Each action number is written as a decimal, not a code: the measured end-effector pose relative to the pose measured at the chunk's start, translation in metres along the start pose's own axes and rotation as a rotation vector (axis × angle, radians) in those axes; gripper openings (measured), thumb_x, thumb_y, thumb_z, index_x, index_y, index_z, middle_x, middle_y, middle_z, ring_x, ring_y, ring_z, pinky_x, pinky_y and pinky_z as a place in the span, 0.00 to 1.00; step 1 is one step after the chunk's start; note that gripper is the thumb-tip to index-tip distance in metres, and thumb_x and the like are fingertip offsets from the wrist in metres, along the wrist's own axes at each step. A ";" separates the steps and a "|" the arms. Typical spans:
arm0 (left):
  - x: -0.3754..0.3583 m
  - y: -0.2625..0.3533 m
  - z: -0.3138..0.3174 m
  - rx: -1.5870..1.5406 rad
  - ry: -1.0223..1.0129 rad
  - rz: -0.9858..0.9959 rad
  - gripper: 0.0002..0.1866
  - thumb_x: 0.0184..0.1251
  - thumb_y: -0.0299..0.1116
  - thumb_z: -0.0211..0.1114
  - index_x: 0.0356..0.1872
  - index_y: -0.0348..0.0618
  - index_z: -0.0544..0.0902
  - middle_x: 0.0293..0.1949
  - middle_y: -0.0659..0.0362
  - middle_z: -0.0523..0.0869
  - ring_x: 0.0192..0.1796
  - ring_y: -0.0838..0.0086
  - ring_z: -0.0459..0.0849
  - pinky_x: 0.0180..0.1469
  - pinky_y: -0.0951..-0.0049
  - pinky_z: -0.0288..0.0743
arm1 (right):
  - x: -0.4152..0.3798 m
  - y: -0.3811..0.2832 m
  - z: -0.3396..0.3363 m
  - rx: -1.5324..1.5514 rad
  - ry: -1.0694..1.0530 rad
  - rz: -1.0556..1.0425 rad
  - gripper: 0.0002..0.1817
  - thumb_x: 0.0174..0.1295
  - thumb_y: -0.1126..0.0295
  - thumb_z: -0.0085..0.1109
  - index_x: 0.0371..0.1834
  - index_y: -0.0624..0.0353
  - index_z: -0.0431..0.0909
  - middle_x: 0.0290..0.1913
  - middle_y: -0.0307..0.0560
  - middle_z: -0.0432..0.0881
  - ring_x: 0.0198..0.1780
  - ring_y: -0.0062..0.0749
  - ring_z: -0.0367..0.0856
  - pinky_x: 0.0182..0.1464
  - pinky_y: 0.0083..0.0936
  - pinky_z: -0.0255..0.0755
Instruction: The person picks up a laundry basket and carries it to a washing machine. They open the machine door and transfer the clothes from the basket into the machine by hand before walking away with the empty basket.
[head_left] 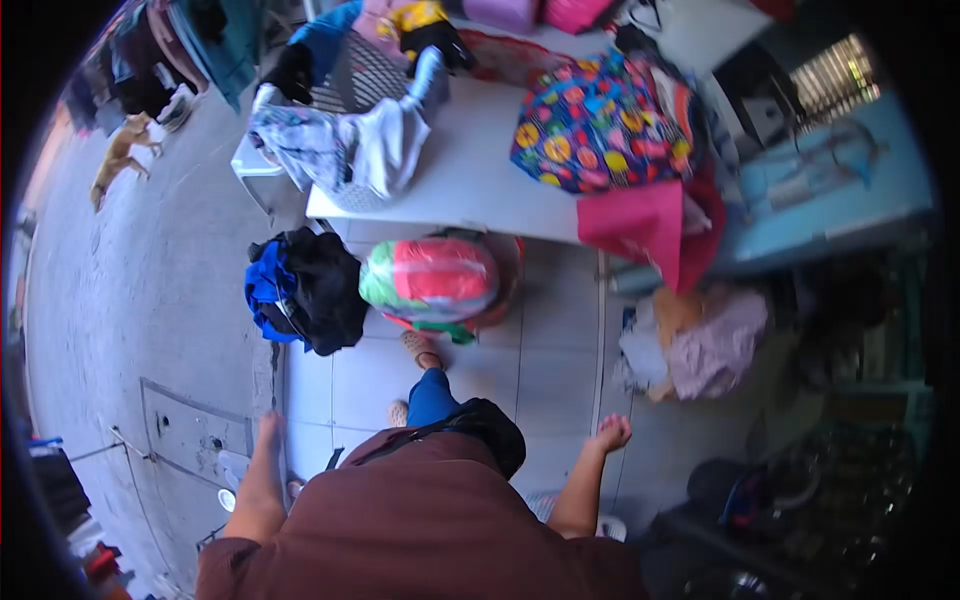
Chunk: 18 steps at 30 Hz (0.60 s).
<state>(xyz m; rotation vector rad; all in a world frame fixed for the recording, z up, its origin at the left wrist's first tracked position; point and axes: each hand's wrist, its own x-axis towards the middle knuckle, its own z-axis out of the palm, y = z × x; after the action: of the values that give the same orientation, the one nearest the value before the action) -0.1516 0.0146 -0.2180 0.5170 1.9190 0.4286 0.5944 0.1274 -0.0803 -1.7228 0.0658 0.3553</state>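
Note:
My left hand (268, 426) hangs low at the left, above the edge between the grey ground and the tiles; it is smeared, so its fingers cannot be made out. On the right, my right hand (612, 432) is raised over the tiles, fingers curled and nothing visible in them. In front of me on the floor stand a dark pile of clothes with blue cloth (315, 290) and a red and green wrapped bundle (435, 280). A pale pink and white cloth heap (712, 345) lies nearest to my right hand.
A white table (470, 160) bears a grey laundry basket (365, 80) draped with clothes and a colorful patterned bag (600, 130). Pink fabric (640, 230) hangs over its edge. A light-blue surface (820, 210) stands right. A dog (122, 158) is at upper left, near hanging clothes (215, 45).

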 end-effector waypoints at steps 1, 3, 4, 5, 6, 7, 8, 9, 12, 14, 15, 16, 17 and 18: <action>0.026 0.023 -0.007 -0.336 -0.075 -0.011 0.16 0.60 0.41 0.53 0.45 0.45 0.69 0.37 0.57 0.78 0.43 0.68 0.78 0.43 0.66 0.70 | 0.004 0.016 -0.054 -0.022 0.019 0.063 0.14 0.50 0.73 0.49 0.42 0.51 0.68 0.33 0.42 0.76 0.31 0.26 0.72 0.31 0.24 0.64; -0.045 0.144 0.025 -0.313 0.095 0.125 0.24 0.61 0.42 0.50 0.57 0.46 0.62 0.52 0.57 0.74 0.55 0.69 0.71 0.51 0.62 0.65 | -0.011 0.059 -0.163 -0.122 0.137 0.174 0.12 0.52 0.71 0.48 0.41 0.52 0.68 0.31 0.40 0.75 0.24 0.24 0.69 0.21 0.17 0.59; -0.053 0.168 0.047 -0.277 0.040 0.147 0.24 0.60 0.41 0.50 0.57 0.48 0.62 0.51 0.57 0.75 0.55 0.70 0.72 0.51 0.63 0.65 | 0.028 0.126 -0.244 -0.010 0.197 0.327 0.11 0.53 0.68 0.50 0.40 0.53 0.68 0.31 0.42 0.74 0.22 0.25 0.68 0.20 0.17 0.60; -0.055 0.181 0.059 -0.213 -0.006 0.133 0.19 0.60 0.35 0.49 0.54 0.47 0.65 0.52 0.59 0.75 0.53 0.71 0.74 0.47 0.66 0.66 | 0.064 0.185 -0.320 0.107 0.276 0.473 0.11 0.54 0.64 0.51 0.39 0.53 0.68 0.31 0.43 0.73 0.21 0.25 0.67 0.19 0.17 0.62; -0.058 0.185 0.072 -0.117 -0.076 0.118 0.20 0.60 0.34 0.48 0.55 0.48 0.65 0.51 0.59 0.76 0.53 0.71 0.74 0.47 0.65 0.66 | 0.025 0.168 -0.333 0.146 0.455 0.538 0.12 0.54 0.62 0.52 0.39 0.52 0.69 0.32 0.44 0.73 0.22 0.25 0.68 0.20 0.17 0.63; -0.063 0.188 0.088 -0.019 -0.145 0.099 0.20 0.60 0.34 0.48 0.55 0.48 0.65 0.50 0.59 0.76 0.53 0.70 0.74 0.47 0.64 0.66 | 0.003 0.177 -0.353 0.155 0.468 0.552 0.13 0.54 0.61 0.52 0.41 0.51 0.69 0.32 0.43 0.73 0.24 0.25 0.68 0.22 0.18 0.64; -0.071 0.190 0.104 0.074 -0.182 0.073 0.20 0.60 0.35 0.48 0.55 0.48 0.65 0.49 0.58 0.77 0.52 0.70 0.74 0.47 0.64 0.66 | -0.013 0.190 -0.377 0.163 0.477 0.564 0.15 0.54 0.60 0.53 0.43 0.50 0.69 0.33 0.42 0.74 0.26 0.25 0.69 0.25 0.18 0.64; -0.082 0.188 0.122 0.162 -0.216 0.043 0.20 0.60 0.35 0.48 0.55 0.48 0.65 0.48 0.58 0.78 0.52 0.69 0.75 0.47 0.63 0.66 | -0.024 0.200 -0.404 0.167 0.480 0.575 0.16 0.53 0.59 0.53 0.45 0.49 0.69 0.34 0.41 0.74 0.29 0.25 0.69 0.27 0.19 0.65; -0.106 0.179 0.173 0.298 -0.241 -0.072 0.19 0.60 0.33 0.50 0.54 0.47 0.66 0.46 0.58 0.78 0.50 0.68 0.75 0.46 0.63 0.67 | -0.041 0.209 -0.433 0.115 0.449 0.626 0.17 0.51 0.59 0.52 0.45 0.49 0.70 0.33 0.39 0.74 0.32 0.25 0.71 0.32 0.20 0.65; -0.130 0.187 0.216 0.375 -0.246 -0.091 0.19 0.59 0.32 0.52 0.53 0.47 0.67 0.44 0.58 0.79 0.48 0.69 0.76 0.44 0.63 0.67 | -0.049 0.169 -0.422 -0.012 0.407 0.689 0.13 0.49 0.65 0.49 0.38 0.54 0.73 0.30 0.40 0.74 0.30 0.24 0.72 0.33 0.20 0.64; -0.139 0.189 0.240 0.415 -0.255 -0.101 0.19 0.58 0.32 0.53 0.53 0.47 0.67 0.43 0.58 0.79 0.47 0.69 0.77 0.43 0.64 0.68 | -0.038 0.141 -0.416 -0.032 0.353 0.719 0.14 0.49 0.65 0.49 0.41 0.53 0.72 0.31 0.41 0.74 0.33 0.25 0.72 0.36 0.23 0.64; -0.145 0.189 0.263 0.485 -0.291 -0.085 0.19 0.58 0.31 0.54 0.52 0.46 0.68 0.42 0.58 0.80 0.44 0.70 0.78 0.41 0.65 0.69 | -0.025 0.115 -0.412 -0.056 0.297 0.749 0.17 0.49 0.66 0.49 0.44 0.52 0.71 0.33 0.41 0.74 0.35 0.27 0.73 0.38 0.26 0.64; -0.149 0.189 0.284 0.543 -0.336 -0.070 0.19 0.57 0.31 0.55 0.52 0.45 0.68 0.41 0.58 0.80 0.42 0.71 0.78 0.39 0.66 0.70 | -0.014 0.098 -0.419 -0.085 0.246 0.784 0.19 0.48 0.66 0.50 0.47 0.52 0.70 0.34 0.42 0.74 0.37 0.29 0.73 0.41 0.29 0.63; -0.167 0.199 0.310 0.593 -0.366 -0.031 0.19 0.57 0.31 0.55 0.52 0.45 0.68 0.41 0.58 0.80 0.43 0.71 0.78 0.39 0.67 0.70 | 0.004 0.091 -0.432 -0.067 0.214 0.850 0.24 0.48 0.67 0.52 0.52 0.47 0.66 0.38 0.43 0.74 0.42 0.33 0.72 0.47 0.35 0.61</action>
<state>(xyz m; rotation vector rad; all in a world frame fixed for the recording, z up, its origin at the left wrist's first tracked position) 0.2246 0.1112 -0.1058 0.8799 1.6725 -0.2605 0.6614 -0.3085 -0.1077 -1.7227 0.9677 0.7928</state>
